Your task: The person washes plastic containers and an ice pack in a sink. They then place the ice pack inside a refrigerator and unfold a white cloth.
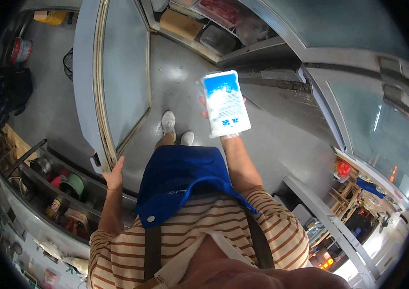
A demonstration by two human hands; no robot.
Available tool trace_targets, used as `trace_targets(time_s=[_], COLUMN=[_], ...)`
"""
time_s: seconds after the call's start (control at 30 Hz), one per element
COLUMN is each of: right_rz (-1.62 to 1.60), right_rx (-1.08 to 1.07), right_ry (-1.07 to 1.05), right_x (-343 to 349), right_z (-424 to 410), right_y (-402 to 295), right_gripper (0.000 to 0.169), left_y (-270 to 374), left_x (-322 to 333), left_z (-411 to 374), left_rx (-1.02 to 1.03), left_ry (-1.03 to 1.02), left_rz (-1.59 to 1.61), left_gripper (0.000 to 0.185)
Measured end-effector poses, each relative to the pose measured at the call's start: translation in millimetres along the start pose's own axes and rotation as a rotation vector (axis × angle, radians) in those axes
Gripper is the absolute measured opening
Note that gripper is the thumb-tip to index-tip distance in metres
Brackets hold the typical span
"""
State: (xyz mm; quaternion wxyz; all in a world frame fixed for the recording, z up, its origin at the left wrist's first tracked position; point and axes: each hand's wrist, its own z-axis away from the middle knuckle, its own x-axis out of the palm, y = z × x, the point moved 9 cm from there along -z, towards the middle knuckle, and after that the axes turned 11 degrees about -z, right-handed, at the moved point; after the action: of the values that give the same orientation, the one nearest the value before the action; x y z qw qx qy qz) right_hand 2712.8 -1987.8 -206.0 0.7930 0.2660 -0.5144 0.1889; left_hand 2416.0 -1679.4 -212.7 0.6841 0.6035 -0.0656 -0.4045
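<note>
My right hand [204, 107] holds a flat white-and-blue plastic pack [226, 108], which looks like an ice pack and bears writing. It rests on my palm, hiding most of that hand, above the grey floor. My left hand [115, 174] grips the edge of a refrigerator door [127, 68] near its handle. The door is swung open, its pale gasket showing along the side. Ahead, the open refrigerator compartment holds a tray of red meat [220, 12], a brown cardboard piece [181, 24] and a clear plastic container [218, 39].
Closed refrigerator doors [374, 104] stand on the right. At left, a steel shelf unit [92, 188] holds pots, a green bowl [76, 182] and a bottle [53, 207]. A black plastic bag [5, 95] and a red-and-white tin [21, 50] sit farther left. Wooden stools [343, 195] appear at lower right.
</note>
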Motion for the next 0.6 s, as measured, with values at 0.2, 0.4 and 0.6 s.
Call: trace_targets(time_s=[0.2,0.4,0.6], right_rz=[-0.017,0.147,0.15], right_rx=[0.103,0.183,0.129], right_ry=[0.046,0.146,0.278], right_x=[11.6,1.4,-36.2], right_z=[-2.5,5.0,-1.6], right_y=[21.1,24.7,-5.5], right_gripper=[0.09,0.088,0.082], left_y=[-12.0,63.2,110.5], left_x=[93.3,283.1,343.4], left_z=[90.5,51.9,31.6], left_rx=[-0.636,-0.13,-0.367], left_ry=[-0.376,-0.568,-0.763], left_rz=[0.488,0.707,0.985], left_gripper=[0.037,0.045,0.037])
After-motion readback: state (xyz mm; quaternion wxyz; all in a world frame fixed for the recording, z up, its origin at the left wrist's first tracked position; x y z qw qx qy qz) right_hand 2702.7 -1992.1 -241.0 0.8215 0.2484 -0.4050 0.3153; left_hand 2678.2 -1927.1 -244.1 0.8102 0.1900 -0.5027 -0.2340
